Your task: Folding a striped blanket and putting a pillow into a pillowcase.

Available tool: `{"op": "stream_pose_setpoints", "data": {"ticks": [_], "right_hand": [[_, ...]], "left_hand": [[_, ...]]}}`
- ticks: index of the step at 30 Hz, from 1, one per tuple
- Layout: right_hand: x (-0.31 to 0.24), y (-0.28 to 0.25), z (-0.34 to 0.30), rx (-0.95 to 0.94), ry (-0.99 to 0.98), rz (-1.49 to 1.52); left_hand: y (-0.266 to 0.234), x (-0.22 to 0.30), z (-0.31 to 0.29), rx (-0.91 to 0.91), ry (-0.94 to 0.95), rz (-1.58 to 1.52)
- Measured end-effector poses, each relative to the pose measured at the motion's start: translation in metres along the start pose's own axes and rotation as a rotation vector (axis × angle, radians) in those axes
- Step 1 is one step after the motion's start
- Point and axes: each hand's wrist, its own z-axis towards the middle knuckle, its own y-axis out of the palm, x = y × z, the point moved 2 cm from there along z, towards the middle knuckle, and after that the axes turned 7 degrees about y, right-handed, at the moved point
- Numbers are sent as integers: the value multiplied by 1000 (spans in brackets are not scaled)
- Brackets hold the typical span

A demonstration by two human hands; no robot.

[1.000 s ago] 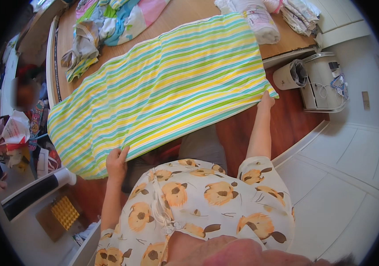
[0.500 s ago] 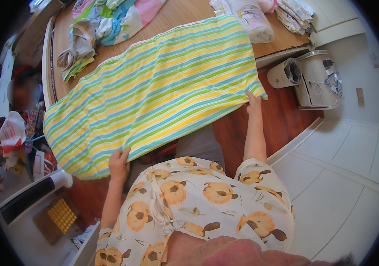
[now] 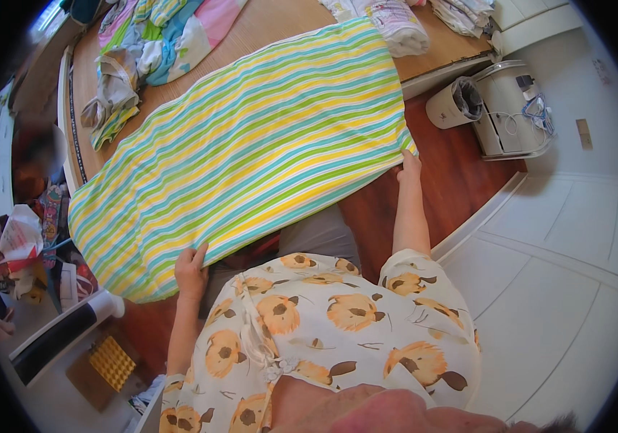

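A large striped cloth (image 3: 251, 130) in yellow, green, turquoise and white spreads over the table and hangs past its near edge toward me. My left hand (image 3: 191, 273) grips its near edge at the lower middle, fingers closed on the fabric. At the near right corner, my right hand (image 3: 410, 166) pinches the same cloth. Between the two hands the edge is drawn fairly straight. The cloth's left end droops off the table, and its far edge lies on the wooden top.
Crumpled colourful clothes (image 3: 157, 43) lie on the wooden table (image 3: 211, 61) at the far left. A rolled white cloth (image 3: 395, 29) and folded white fabrics (image 3: 464, 13) sit at the far right. A waste bin (image 3: 453, 105) stands beside a small cabinet (image 3: 507, 108). Assorted bags (image 3: 20, 238) fill the left.
The view has shifted slightly, so the table and items on it sit a little further left and higher. Both hands keep their hold on the cloth, and its wrinkles look somewhat smoother.
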Motion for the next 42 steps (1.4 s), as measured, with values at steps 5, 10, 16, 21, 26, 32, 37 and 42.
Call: {"op": "stream_pose_setpoints", "data": {"ticks": [5, 10, 16, 21, 26, 32, 37, 42], "right_hand": [[13, -15, 39, -131, 167, 253], [-2, -5, 74, -243, 201, 440], [-76, 8, 35, -258, -233, 162], [-80, 2, 27, -151, -5, 402], [-127, 15, 13, -112, -489, 119], [-164, 23, -26, -229, -578, 70], [-91, -12, 50, 202, -208, -19], [-96, -23, 54, 184, -247, -103]], "left_hand": [[-3, 5, 5, -8, -22, 6], [-5, 7, 9, -46, -13, -28], [-1, 5, 5, -67, -25, -6], [-1, 7, 11, -82, -34, -13], [-1, 3, 6, -93, -29, -21], [-4, 13, -11, -36, -45, -19], [-13, 4, -35, -13, -79, 48], [-24, -62, -98, 289, -380, 205]]}}
